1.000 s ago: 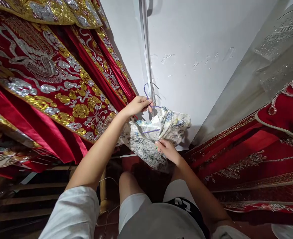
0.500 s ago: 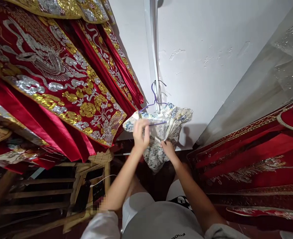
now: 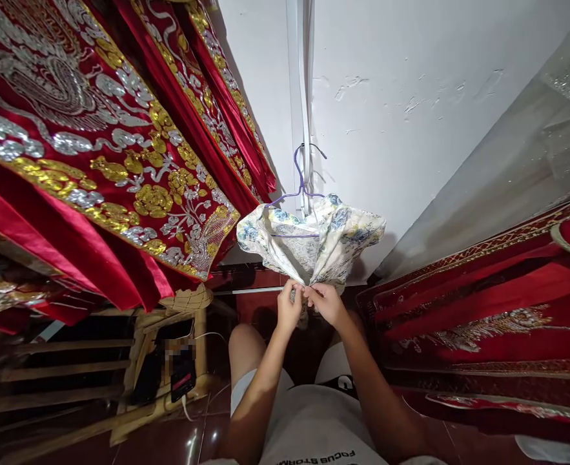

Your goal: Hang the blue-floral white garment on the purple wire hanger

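A: Start close in. How do the hands stand?

B: Just past the tee (image 3: 314,423), the left hand (image 3: 292,307) and right hand (image 3: 327,302) meet, fingertips touching or nearly so. Each pinches the shirt (image 3: 347,232) between thumb and fingers, at the foot of the V-shaped neckline.

A: Is anything small between the fingertips?

B: I can't tell; the fingers hide it.

A: And which way does the shirt lie from the grip?

B: Mostly ahead and upward, away from the body, with a little hanging below the hands. Its long axis runs crosswise, sleeve to sleeve, while the two front edges slope inward to the pinch, one to each hand. Neither hand is clearly nearer.

A: What bears it?

B: The hanger (image 3: 301,189), set inside the shoulders, its lower bar visible across the neckline. The hook sits up against a white strip (image 3: 306,84); whether it's caught there I can't make out.

A: Count them, near to far.

B: Two hands, one shirt, one hanger. Off to the left, one phone (image 3: 184,374) by a bamboo stool (image 3: 200,349). Red embroidered cloth (image 3: 153,200) flanks both sides, overlapping too much to count. One pale wall (image 3: 401,148) stands behind.
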The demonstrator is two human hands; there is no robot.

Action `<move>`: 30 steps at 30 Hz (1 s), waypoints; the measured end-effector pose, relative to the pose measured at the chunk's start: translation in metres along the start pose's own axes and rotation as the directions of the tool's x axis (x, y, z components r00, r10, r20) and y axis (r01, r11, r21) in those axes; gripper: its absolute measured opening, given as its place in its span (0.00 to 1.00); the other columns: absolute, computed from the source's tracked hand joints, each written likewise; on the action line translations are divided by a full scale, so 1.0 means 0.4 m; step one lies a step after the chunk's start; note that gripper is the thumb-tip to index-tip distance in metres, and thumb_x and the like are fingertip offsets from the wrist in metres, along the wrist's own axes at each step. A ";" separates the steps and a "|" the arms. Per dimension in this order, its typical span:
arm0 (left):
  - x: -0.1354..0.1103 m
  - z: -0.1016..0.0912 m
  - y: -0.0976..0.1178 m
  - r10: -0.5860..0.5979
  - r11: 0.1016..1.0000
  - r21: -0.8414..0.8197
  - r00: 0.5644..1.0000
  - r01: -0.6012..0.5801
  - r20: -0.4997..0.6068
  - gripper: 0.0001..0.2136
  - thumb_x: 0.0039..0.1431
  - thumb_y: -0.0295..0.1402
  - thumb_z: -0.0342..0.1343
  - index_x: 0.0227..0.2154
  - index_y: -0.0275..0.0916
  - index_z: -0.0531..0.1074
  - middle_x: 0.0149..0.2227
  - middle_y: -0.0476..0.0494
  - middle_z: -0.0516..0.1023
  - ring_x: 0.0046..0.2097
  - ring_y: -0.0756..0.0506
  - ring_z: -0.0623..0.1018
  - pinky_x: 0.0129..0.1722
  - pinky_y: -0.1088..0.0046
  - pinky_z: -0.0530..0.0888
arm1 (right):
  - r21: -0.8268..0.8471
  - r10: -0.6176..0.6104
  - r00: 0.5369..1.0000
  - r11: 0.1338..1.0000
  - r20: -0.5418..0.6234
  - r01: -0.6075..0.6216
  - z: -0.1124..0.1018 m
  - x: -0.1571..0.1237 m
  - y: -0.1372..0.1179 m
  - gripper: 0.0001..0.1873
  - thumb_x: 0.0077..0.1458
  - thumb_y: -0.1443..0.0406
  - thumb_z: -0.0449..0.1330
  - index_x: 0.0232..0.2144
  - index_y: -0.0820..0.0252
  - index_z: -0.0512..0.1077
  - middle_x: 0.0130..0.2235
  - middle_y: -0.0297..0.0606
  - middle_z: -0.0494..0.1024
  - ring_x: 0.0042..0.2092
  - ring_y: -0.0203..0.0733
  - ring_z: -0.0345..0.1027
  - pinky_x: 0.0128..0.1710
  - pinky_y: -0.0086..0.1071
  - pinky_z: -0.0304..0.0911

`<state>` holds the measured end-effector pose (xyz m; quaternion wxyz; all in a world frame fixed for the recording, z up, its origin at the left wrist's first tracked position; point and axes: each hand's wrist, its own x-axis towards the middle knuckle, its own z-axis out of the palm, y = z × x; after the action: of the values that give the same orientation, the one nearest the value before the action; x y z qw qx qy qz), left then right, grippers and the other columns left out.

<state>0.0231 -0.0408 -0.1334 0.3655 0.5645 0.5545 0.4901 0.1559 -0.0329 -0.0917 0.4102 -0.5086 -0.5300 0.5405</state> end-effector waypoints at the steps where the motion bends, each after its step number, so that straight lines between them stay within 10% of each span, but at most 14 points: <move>1: -0.005 0.000 0.003 0.000 1.000 -0.005 1.000 0.000 -0.019 0.11 0.66 0.44 0.50 0.35 0.43 0.69 0.33 0.45 0.76 0.38 0.42 0.77 0.43 0.66 0.74 | 0.012 0.011 1.000 1.000 0.013 -0.011 -0.007 0.004 -0.016 0.25 0.53 0.43 0.60 0.24 0.58 0.72 0.20 0.32 0.69 0.22 0.35 0.57 0.24 0.31 0.56; 6: -0.024 0.023 0.018 0.062 0.994 -0.090 0.994 -0.070 -0.092 0.12 0.64 0.40 0.55 0.47 0.43 0.69 0.43 0.41 0.78 0.47 0.42 0.78 0.51 0.65 0.73 | -0.014 0.033 0.998 0.999 0.045 -0.032 -0.014 0.021 -0.070 0.21 0.54 0.49 0.61 0.22 0.60 0.72 0.18 0.32 0.69 0.21 0.34 0.58 0.24 0.31 0.55; 13: -0.012 0.024 0.015 0.174 0.985 0.039 0.980 -0.171 -0.095 0.10 0.67 0.39 0.52 0.31 0.40 0.69 0.31 0.47 0.73 0.37 0.45 0.75 0.40 0.70 0.72 | 0.100 0.045 0.998 0.994 0.047 -0.050 -0.002 0.013 -0.093 0.24 0.52 0.45 0.61 0.20 0.58 0.70 0.16 0.31 0.68 0.18 0.32 0.54 0.20 0.30 0.51; 22: 0.010 0.007 0.020 0.277 0.909 0.259 0.938 -0.326 0.209 0.09 0.66 0.32 0.50 0.28 0.40 0.65 0.30 0.46 0.72 0.35 0.46 0.72 0.39 0.70 0.69 | 0.178 -0.262 0.956 0.943 -0.129 0.283 -0.065 0.124 -0.433 0.21 0.57 0.50 0.63 0.23 0.60 0.71 0.18 0.33 0.71 0.18 0.29 0.52 0.18 0.27 0.48; 25: 0.071 -0.054 0.091 0.304 0.908 0.211 0.916 -0.362 0.261 0.05 0.65 0.32 0.54 0.33 0.40 0.70 0.31 0.47 0.75 0.34 0.47 0.74 0.38 0.71 0.70 | 0.174 -0.278 0.957 0.941 -0.086 0.289 -0.056 0.095 -0.434 0.20 0.59 0.51 0.62 0.24 0.60 0.71 0.19 0.32 0.71 0.19 0.30 0.54 0.20 0.27 0.51; 30: 0.191 -0.136 0.314 0.569 0.809 0.209 0.821 -0.550 -0.042 0.14 0.71 0.37 0.50 0.54 0.39 0.71 0.41 0.42 0.79 0.40 0.47 0.77 0.44 0.70 0.73 | 0.068 -0.311 0.948 0.947 -0.065 0.315 -0.042 0.054 -0.401 0.15 0.61 0.56 0.57 0.27 0.59 0.71 0.20 0.30 0.71 0.21 0.31 0.56 0.22 0.27 0.53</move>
<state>-0.0027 0.0123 0.0118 0.1210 0.7087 0.4250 0.5499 0.1538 0.0073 0.0658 0.5244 -0.4161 -0.5712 0.4750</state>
